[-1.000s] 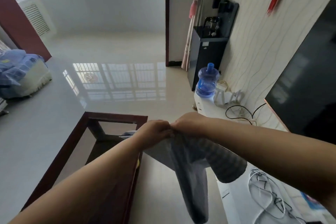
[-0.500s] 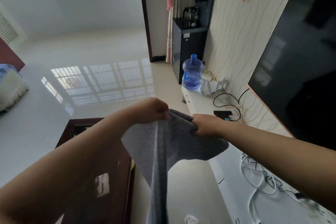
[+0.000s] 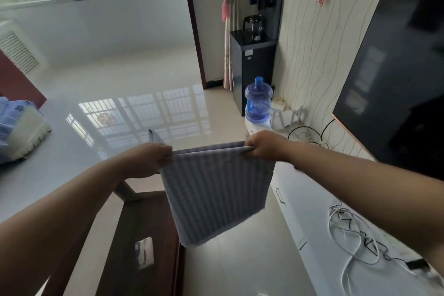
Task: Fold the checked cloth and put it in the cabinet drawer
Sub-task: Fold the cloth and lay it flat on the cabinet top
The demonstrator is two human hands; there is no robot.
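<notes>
Grey checked cloth, doubled, hanging

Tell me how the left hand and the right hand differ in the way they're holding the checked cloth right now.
The left hand grips the checked cloth at its left top corner, nearer the camera and lower; the right hand grips the right top corner, slightly higher and farther out. A loose corner of cloth pokes up beyond the left hand; none shows past the right hand. Both curl their fingers round the doubled top edge, holding it stretched so the cloth hangs flat.

Bright window daylight, floor glare
</notes>
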